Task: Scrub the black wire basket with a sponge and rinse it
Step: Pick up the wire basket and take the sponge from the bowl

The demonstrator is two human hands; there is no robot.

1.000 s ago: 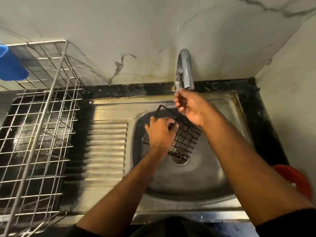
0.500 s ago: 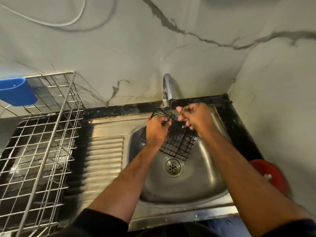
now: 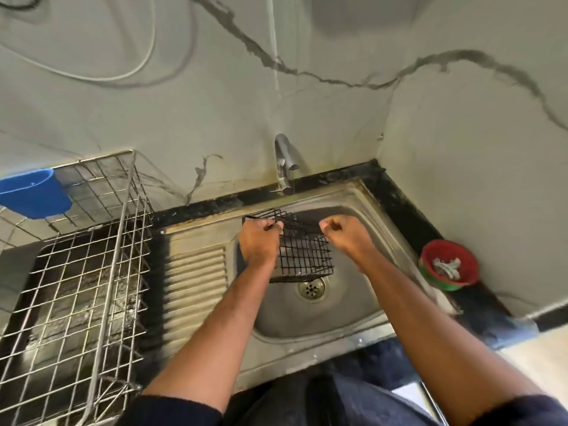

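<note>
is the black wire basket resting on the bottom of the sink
No, both hands, the left hand and the right hand, hold the black wire basket up above the sink, over the drain.

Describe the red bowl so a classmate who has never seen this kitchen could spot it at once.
Start at the steel sink; look right, onto the black counter near the wall corner. There sits the red bowl, holding something pale. It is the only red thing, far from the blue holder on the wire rack.

head camera looks steeply down over sink (image 3: 362, 321).
</note>
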